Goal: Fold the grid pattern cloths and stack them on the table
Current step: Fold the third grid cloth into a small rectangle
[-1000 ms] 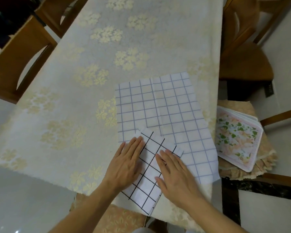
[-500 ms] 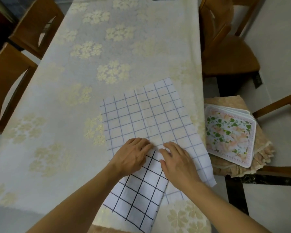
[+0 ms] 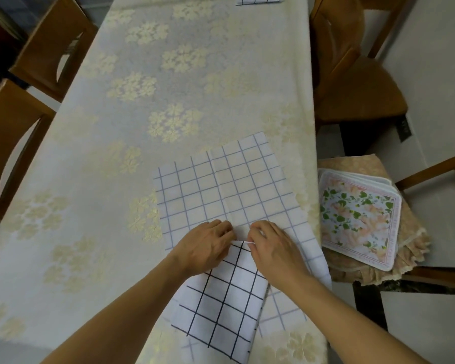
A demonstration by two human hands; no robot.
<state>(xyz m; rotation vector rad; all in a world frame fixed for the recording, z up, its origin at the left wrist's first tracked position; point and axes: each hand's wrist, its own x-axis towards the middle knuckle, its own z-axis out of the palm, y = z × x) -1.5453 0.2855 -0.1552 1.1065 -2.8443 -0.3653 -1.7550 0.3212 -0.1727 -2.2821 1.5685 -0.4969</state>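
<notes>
Grid cloth (image 3: 229, 185) lies flat at the tabletop's (image 3: 116, 166) near right edge, its near part folded over so the bold-lined side (image 3: 221, 306) faces up. Left hand (image 3: 205, 248) and right hand (image 3: 276, 250) sit side by side on the fold's far edge, each grip pinched on the cloth with curled fingers. Another grid cloth (image 3: 258, 0) at the far edge, cut off by the frame; floral cloth stack (image 3: 357, 219) on a cushioned stool (image 3: 410, 248) right of the tabletop, wooden chairs (image 3: 357, 82) around.
</notes>
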